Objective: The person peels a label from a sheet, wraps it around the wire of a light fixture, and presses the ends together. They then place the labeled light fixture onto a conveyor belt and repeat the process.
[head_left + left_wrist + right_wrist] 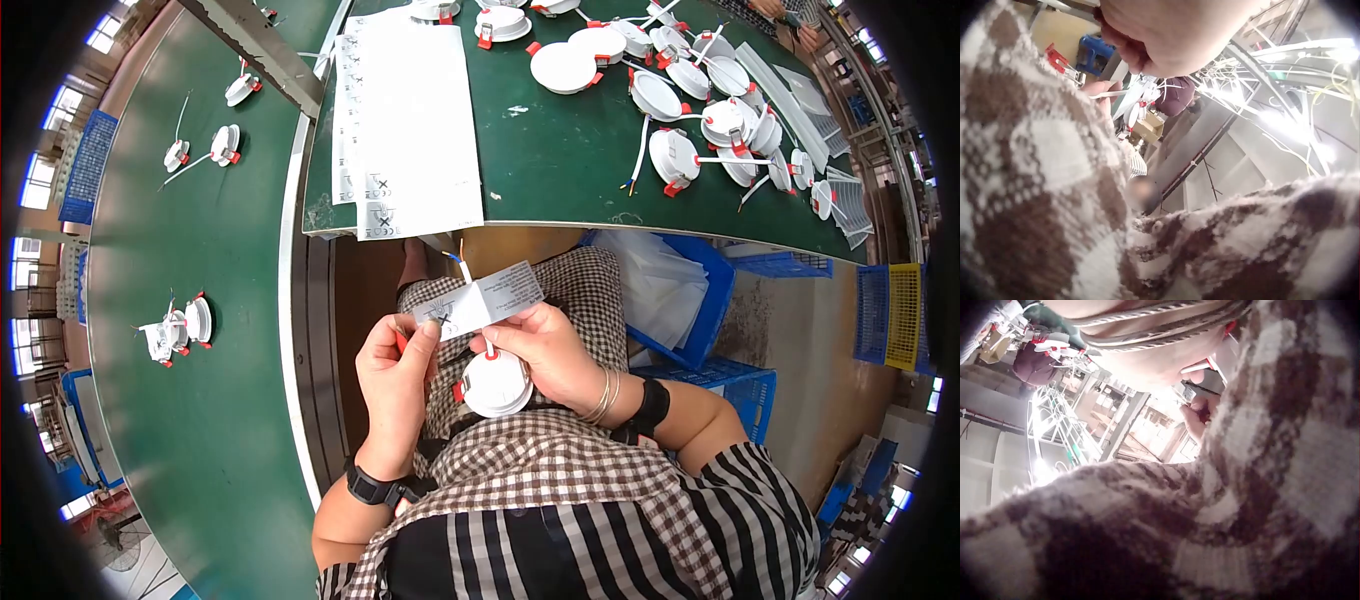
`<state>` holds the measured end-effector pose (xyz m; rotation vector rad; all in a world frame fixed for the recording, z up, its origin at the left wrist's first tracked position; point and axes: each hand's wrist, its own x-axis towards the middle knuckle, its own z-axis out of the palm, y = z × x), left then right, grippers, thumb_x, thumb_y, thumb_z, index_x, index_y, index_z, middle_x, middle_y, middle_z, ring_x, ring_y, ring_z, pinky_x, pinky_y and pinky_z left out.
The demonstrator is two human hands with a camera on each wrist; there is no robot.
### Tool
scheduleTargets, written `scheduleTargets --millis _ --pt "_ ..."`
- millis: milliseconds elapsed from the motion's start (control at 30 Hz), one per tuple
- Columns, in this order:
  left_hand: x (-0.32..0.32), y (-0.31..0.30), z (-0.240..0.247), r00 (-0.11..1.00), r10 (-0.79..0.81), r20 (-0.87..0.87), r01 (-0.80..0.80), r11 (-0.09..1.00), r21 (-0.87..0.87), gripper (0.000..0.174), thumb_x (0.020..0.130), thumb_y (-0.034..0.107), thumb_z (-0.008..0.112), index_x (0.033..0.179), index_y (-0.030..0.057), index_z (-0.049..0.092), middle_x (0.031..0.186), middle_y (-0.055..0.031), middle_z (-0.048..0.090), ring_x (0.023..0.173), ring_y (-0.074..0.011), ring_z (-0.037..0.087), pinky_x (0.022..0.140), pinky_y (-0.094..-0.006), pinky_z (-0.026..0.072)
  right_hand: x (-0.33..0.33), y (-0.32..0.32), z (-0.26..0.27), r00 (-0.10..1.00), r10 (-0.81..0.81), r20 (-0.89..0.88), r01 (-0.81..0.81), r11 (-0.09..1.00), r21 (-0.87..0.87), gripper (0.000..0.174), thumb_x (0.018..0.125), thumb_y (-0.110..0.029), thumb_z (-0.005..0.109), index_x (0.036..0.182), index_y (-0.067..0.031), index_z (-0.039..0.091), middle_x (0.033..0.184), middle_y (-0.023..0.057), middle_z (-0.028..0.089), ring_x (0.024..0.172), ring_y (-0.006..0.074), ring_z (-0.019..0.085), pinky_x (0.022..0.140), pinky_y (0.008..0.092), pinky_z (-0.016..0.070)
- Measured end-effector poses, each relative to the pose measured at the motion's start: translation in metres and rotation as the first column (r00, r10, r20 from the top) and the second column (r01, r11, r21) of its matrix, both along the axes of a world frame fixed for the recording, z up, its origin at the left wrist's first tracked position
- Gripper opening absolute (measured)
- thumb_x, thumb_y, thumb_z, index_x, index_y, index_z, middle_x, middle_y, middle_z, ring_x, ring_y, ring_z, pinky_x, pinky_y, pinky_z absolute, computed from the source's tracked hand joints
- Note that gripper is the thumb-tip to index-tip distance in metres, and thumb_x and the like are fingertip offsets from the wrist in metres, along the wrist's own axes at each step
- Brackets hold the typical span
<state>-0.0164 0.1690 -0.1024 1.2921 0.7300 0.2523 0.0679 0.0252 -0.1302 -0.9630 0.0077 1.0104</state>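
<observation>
Beneath the green workbench (pixel 560 170), left hand (pixel 400 375) and right hand (pixel 545 350) pinch a paper label (pixel 480 300) above a white lamp (pixel 495 385).

I'm looking at a factory assembly line: a long green belt (pixel 200 450) carrying white lamps (pixel 185 330), a green bench (pixel 560 180) piled with more of them (pixel 700 110), stacked printed sheets (pixel 405 120), blue crates (pixel 725 375) underfoot, steel roof trusses (pixel 1254 94) overhead.
</observation>
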Motion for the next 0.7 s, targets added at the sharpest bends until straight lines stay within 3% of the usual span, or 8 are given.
scheduleTargets --millis 433,700 --pt "0.0045 0.0068 -0.0008 1.000 0.030 0.001 -0.030 0.999 -0.016 0.010 0.085 0.008 0.062 0.078 0.0043 0.055 0.063 0.0016 0.054 0.048 -0.0028 0.043 0.043 -0.0172 0.0319 0.0041 0.0009 -0.0004 0.999 0.013 -0.046 -0.013 1.000 0.009 0.022 0.088 -0.006 0.054 0.107 0.0025 0.058 0.098 0.0084 0.063 0.086 0.0132 0.061 0.075 0.0256 0.0516" --pt "0.0075 0.0081 -0.0004 1.000 0.014 -0.008 -0.014 1.000 0.002 0.011 0.085 0.008 0.063 0.077 0.0047 0.054 0.063 0.0020 0.053 0.048 -0.0025 0.043 0.043 -0.0168 0.0317 0.0064 0.0027 0.0000 0.998 0.003 -0.059 -0.001 0.999 0.041 0.025 0.091 -0.018 0.055 0.106 0.0018 0.058 0.096 0.0082 0.063 0.084 0.0128 0.061 0.074 0.0254 0.0518"
